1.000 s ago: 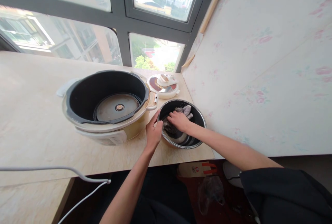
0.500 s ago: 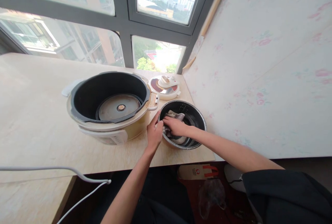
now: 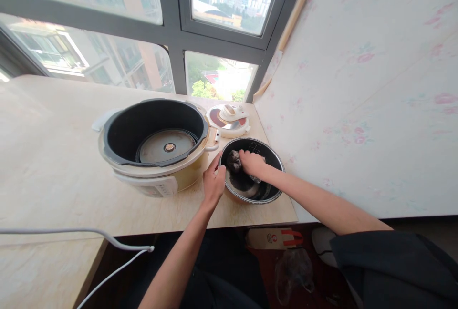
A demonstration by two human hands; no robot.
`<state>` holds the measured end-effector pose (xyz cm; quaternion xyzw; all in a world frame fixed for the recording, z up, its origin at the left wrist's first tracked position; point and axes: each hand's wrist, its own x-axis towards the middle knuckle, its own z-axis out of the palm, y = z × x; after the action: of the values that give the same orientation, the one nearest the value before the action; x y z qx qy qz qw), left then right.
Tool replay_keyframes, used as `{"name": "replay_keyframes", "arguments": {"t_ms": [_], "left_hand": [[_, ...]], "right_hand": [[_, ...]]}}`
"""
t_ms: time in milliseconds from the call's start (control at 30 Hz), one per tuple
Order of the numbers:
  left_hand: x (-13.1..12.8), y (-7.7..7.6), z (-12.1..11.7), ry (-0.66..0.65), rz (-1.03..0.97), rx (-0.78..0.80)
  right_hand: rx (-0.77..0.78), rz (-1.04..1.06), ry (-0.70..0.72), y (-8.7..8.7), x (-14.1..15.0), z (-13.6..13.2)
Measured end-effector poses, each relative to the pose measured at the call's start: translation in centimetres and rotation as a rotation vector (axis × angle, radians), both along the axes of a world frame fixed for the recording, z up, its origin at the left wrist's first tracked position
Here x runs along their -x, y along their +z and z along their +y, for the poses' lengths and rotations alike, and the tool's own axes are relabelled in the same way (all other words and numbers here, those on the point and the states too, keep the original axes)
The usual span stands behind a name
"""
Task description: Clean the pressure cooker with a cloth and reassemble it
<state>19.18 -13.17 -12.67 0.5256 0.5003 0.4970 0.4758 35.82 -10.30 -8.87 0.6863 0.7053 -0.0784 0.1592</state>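
Note:
A black inner pot of an electric cooker stands near the front right edge of the counter. My left hand is closed on its left rim, thumb toward the inside. Inside the pot, my right hand presses a crumpled, greyish, dirty-looking rag against the far left wall. Its fingers are wrapped over the rag and partly hide it. Light, dull patches show on the pot's floor. To the left is the cooker's body, without its lid or pot, its heating plate exposed.
Behind the pot lies the cooker lid. A wallpapered wall borders the counter on the right, windows at the back. A white cord hangs over the front left edge. On the floor are a paper bag and a clear plastic bag.
My right hand has moved with the rag from the pot's left side up toward its far wall, uncovering more of the floor. The left hand has kept its hold on the rim.

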Motion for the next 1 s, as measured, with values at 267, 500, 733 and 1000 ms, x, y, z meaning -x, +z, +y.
{"name": "replay_keyframes", "arguments": {"t_ms": [267,500,733,1000], "left_hand": [[-0.9,-0.1,-0.4,0.090,-0.064,-0.007],[-1.3,-0.3,-0.7,0.112,-0.082,-0.009],[-1.3,-0.4,-0.7,0.113,-0.074,-0.014],[-1.2,-0.1,-0.8,0.122,-0.053,-0.017]], "right_hand": [[0.215,0.045,-0.386,1.2,-1.5,0.1],[0.333,0.168,-0.447,1.6,-0.7,-2.2],[0.299,0.316,-0.364,1.4,1.0,-3.1],[0.111,0.571,-0.397,-0.7,3.0,-1.8]]}}
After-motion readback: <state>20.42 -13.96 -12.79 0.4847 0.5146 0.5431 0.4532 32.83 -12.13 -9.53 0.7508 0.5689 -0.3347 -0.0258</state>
